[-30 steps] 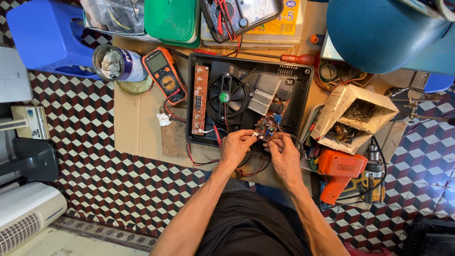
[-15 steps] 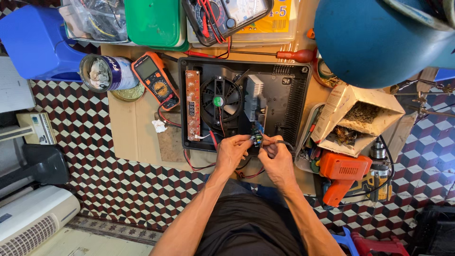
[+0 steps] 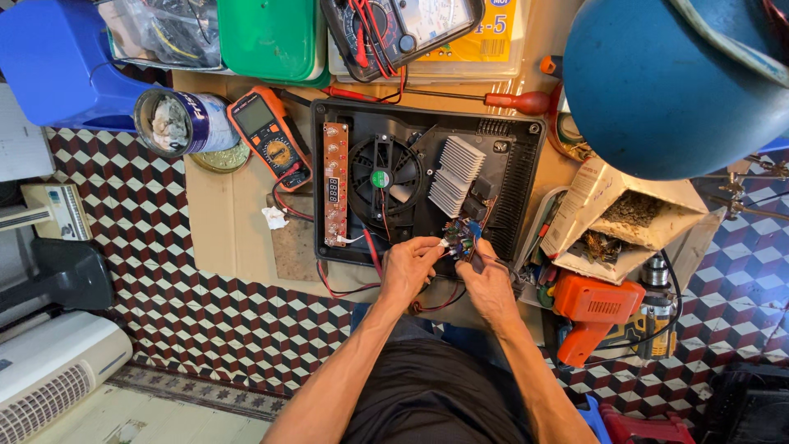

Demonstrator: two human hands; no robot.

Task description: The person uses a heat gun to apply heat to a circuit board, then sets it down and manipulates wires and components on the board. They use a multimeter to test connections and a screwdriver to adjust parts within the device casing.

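Head view, left hand (image 3: 407, 271): fingers pinched closed on a small white connector (image 3: 445, 243) at the near edge of the open appliance.
Head view, right hand (image 3: 486, 284): fingers closed around a small blue circuit part (image 3: 468, 238), touching the left hand's fingertips.
Appliance: a black open casing (image 3: 526, 177) lies flat on cardboard (image 3: 226, 230) over the tiled floor; inside sit a round fan (image 3: 385, 174), a finned silver heatsink (image 3: 456, 174) and a brown strip board (image 3: 334, 182).
Wires: red leads (image 3: 370, 256) run from the casing toward the hands.
Nearby: orange multimeter (image 3: 269, 136) left of the casing, red-handled screwdriver (image 3: 516, 102) behind it, orange drill (image 3: 592, 311) right of the right hand.
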